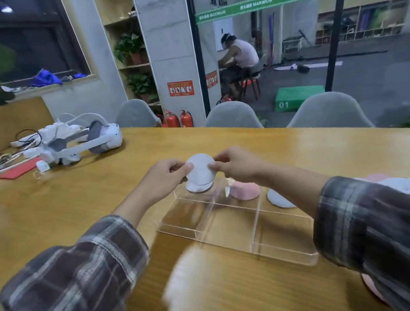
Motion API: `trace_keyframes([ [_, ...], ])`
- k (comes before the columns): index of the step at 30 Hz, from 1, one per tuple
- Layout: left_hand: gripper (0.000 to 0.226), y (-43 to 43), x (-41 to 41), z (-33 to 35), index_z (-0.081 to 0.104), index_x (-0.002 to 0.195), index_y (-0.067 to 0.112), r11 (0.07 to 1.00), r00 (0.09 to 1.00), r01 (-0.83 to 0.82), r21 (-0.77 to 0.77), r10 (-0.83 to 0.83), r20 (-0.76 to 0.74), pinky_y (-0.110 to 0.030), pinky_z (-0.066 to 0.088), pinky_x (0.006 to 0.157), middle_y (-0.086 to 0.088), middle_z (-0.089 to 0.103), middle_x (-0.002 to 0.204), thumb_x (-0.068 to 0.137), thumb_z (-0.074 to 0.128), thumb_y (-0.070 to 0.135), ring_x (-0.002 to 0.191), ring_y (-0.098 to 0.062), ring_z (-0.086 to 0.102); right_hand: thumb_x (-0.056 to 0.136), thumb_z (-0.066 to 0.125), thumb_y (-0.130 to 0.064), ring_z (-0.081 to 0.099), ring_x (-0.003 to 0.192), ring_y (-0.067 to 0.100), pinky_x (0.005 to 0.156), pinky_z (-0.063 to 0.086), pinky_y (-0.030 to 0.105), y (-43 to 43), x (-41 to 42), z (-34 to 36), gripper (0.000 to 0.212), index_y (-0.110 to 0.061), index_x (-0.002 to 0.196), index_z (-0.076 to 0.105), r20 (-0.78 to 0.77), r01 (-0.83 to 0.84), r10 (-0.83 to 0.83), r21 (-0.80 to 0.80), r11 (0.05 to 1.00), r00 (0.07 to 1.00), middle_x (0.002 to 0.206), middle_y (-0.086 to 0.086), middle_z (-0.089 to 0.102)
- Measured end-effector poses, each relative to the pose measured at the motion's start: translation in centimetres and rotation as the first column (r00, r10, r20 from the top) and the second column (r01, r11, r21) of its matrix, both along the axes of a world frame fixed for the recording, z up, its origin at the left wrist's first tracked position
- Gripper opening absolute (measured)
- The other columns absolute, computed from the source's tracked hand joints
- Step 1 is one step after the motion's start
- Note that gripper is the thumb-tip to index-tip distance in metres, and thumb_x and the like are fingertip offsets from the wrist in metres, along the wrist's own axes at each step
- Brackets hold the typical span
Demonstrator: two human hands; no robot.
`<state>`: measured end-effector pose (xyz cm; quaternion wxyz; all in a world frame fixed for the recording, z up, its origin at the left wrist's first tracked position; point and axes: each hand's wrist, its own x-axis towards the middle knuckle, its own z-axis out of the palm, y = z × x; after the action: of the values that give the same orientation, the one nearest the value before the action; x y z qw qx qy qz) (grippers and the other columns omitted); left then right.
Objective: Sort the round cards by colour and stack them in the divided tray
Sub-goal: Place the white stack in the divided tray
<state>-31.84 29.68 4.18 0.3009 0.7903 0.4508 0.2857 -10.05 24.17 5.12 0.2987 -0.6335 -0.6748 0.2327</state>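
Two grips: left grip [164, 175] and right grip [237, 163] pinch one round white card [201, 171].
Clear plastic tray [285, 255]: on wooden desk [72, 199].

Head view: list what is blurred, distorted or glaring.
Head view: the wide lens bows the far edge of the yellow wooden table; a pale shape at bottom centre is smeared beyond recognition; the plaid sleeves are soft; the white round card pinched between left hand and right hand is fairly sharp; light sheens the tabletop.
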Motion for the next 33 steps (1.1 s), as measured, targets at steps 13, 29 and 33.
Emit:
trace_keyframes([
  [13, 0.036, 2.3, 1.2, -0.9, 0.057, 0.077, 0.027, 0.985, 0.967, -0.132, 0.107, 0.152, -0.205, -0.032, 0.038, 0.067, 0.004, 0.052, 0.076, 0.084, 0.054, 0.062, 0.07, -0.016, 0.046, 0.103, 0.053, -0.03, 0.063, 0.075, 0.022, 0.064, 0.048, 0.033, 3.4, -0.4, -1.8, 0.035, -0.001, 0.104, 0.072, 0.005, 0.036, -0.036, -0.1, 0.994, 0.999, 0.092, 0.015, 0.071],
  [29, 0.025, 1.7, 1.0, -2.2, 0.078, 0.087, 0.012, 0.969, 0.976, -0.202, 0.145, 0.211, -0.05, -0.017, 0.042, 0.055, -0.011, 0.072, 0.076, 0.094, 0.071, 0.035, 0.066, -0.014, 0.055, 0.106, 0.048, -0.039, 0.059, 0.071, 0.031, 0.071, 0.053, 0.039, 3.1, -1.9, -2.1, 0.045, -0.002, 0.087, 0.065, 0.03, 0.101, -0.097, -0.171, 0.98, 0.995, 0.07, 0.007, 0.056],
  [33, 0.012, 1.6, 1.4, -2.5, 0.07, 0.099, 0.024, 0.961, 0.973, -0.229, 0.157, 0.23, 0.014, -0.017, 0.043, 0.053, 0.004, 0.07, 0.078, 0.092, 0.073, 0.034, 0.067, -0.007, 0.061, 0.106, 0.047, -0.041, 0.056, 0.061, 0.028, 0.054, 0.045, 0.031, 2.8, -2.4, -2.7, 0.045, -0.006, 0.081, 0.059, 0.006, 0.158, -0.158, -0.13, 0.979, 0.987, 0.068, 0.006, 0.055],
])
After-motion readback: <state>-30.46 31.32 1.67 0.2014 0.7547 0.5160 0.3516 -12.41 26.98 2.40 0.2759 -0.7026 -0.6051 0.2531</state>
